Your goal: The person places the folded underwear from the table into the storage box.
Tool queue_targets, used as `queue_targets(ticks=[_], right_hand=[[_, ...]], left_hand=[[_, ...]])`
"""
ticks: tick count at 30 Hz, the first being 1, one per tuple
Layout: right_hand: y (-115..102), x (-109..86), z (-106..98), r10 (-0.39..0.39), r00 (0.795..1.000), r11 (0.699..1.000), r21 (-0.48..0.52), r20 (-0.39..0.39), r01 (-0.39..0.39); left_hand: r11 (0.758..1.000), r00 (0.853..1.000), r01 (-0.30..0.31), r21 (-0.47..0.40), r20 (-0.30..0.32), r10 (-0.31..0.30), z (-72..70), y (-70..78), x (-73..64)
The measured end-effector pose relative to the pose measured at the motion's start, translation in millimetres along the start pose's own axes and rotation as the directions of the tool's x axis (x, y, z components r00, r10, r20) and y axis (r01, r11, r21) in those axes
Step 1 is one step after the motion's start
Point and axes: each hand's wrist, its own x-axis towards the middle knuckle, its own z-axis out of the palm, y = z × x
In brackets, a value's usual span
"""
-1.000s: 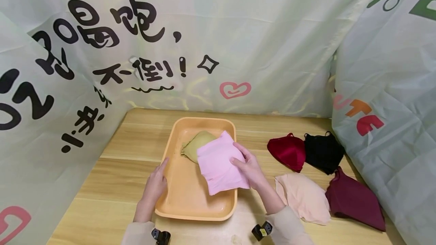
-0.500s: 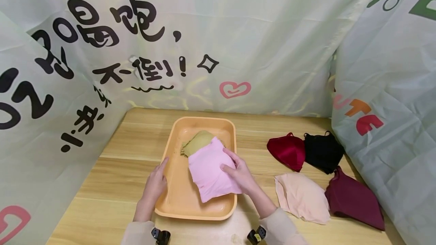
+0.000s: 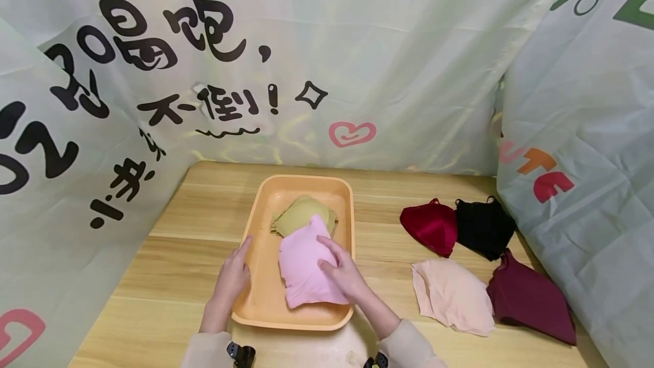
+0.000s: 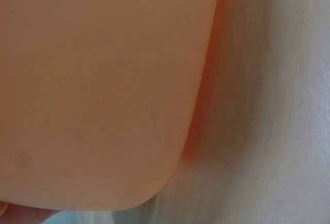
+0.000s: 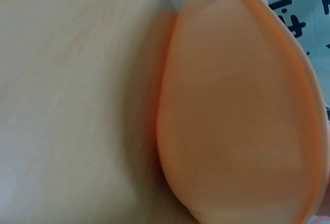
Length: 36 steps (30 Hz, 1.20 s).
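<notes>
An orange plastic tray (image 3: 255, 305) sits in the middle of the wooden table. My left hand (image 3: 233, 278) grips its left rim. Inside, toward the far end, lies an olive-green folded bra (image 3: 302, 214). My right hand (image 3: 346, 272) holds a pink folded bra (image 3: 305, 268) low in the tray, thumb and index finger showing on top of the fabric. The pink bra overlaps the near edge of the olive one; my other right fingers are mostly hidden. Both wrist views are filled mainly by the tray's outer wall (image 4: 103, 95).
To the right of the tray lie a red satin bra (image 3: 431, 228), a black bra (image 3: 485, 227), a peach bra (image 3: 452, 297) and a maroon bra (image 3: 531, 300), all folded. Printed fabric curtains (image 3: 424, 72) enclose the table (image 3: 189, 277) at the back and both sides.
My right hand has brought the pink bra leftward and toward me, down into the tray, uncovering more of the olive bra. My left hand has stayed at the rim.
</notes>
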Motion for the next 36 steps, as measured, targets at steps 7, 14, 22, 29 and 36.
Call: queue_targets(ticks=[7, 14, 22, 29, 36], right_hand=[[7, -6.4, 15, 0.051, 0.998, 0.994, -0.097, -0.027, -0.054], [9, -14.4, 23, 0.142, 0.99, 0.984, -0.109, -0.018, -0.143], [5, -19.0, 24, 0.194, 0.981, 0.978, -0.084, 0.023, -0.191], [1, -23.1, 17, 0.182, 0.98, 0.979, -0.104, 0.082, -0.173], [-6, -30.6, 10, 0.167, 0.979, 0.976, -0.162, 0.12, -0.147]], left_hand=[[1.0, 1.0, -0.011, -0.001, -0.006, 0.011, -0.4, 0.6, 0.0], [1.0, 1.0, -0.017, 0.014, -0.019, 0.017, -1.6, 2.2, -0.5], [0.999, 0.999, -0.024, 0.028, -0.03, 0.025, -1.3, 1.9, -0.8], [0.999, 0.999, -0.027, 0.027, -0.041, 0.028, 0.0, 0.6, -0.8], [1.0, 0.999, -0.014, 0.021, -0.031, 0.015, -0.6, 0.9, -0.8]])
